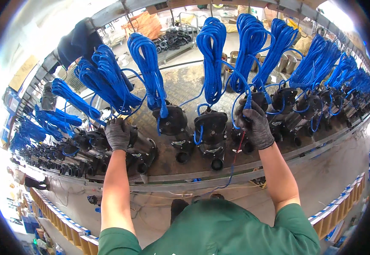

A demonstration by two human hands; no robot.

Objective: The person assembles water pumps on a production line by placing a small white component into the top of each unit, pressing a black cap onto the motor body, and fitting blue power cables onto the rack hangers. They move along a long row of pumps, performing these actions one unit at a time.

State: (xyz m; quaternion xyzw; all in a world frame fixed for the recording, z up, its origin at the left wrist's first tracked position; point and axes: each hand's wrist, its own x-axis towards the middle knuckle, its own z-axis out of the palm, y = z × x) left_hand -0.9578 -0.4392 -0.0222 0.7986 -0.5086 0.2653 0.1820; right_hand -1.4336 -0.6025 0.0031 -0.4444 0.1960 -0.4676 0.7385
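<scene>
Head view: our right hand (pixel 256 126) has its grip clamped on a blue cable (pixel 248 102) above the worktop (pixel 183 83); left hand (pixel 118 134) at a black unit (pixel 141 148), grip unclear. Blue coils (pixel 212 76) hung; we can't tell what's left.

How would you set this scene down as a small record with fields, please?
Left grip: grey-gloved, at a black pump-like unit; firmness of hold unclear
Right grip: grey-gloved, fingers closed on a blue lead
Below right grip: thin red wire
Bench: worn top, row of black units along the near edge
Hanging above: blue cable coils
Clothing: green short-sleeved shirt
</scene>
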